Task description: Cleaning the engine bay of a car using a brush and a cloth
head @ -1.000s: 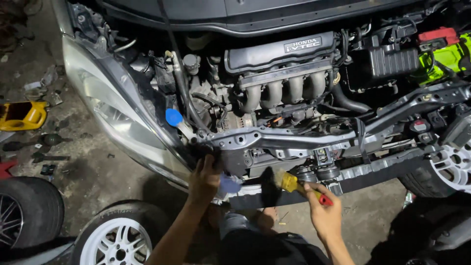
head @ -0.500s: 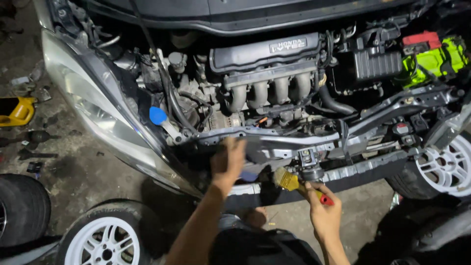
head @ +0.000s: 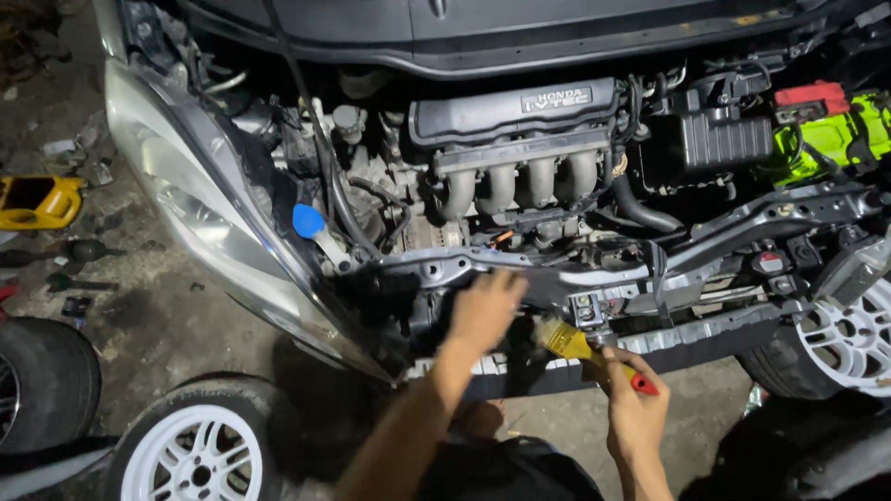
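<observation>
Paintbrush unmoved in right hand; left hand (earlier lower) now on crossmember.

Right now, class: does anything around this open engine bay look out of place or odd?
Yes. The car's front bumper is off, leaving the front crossmember bare. Loose white-rimmed wheels lie on the ground, and a yellow container lies among debris at left.

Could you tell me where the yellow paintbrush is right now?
The yellow paintbrush is in the right hand, low in the head view, bristles by the front crossmember.
</observation>
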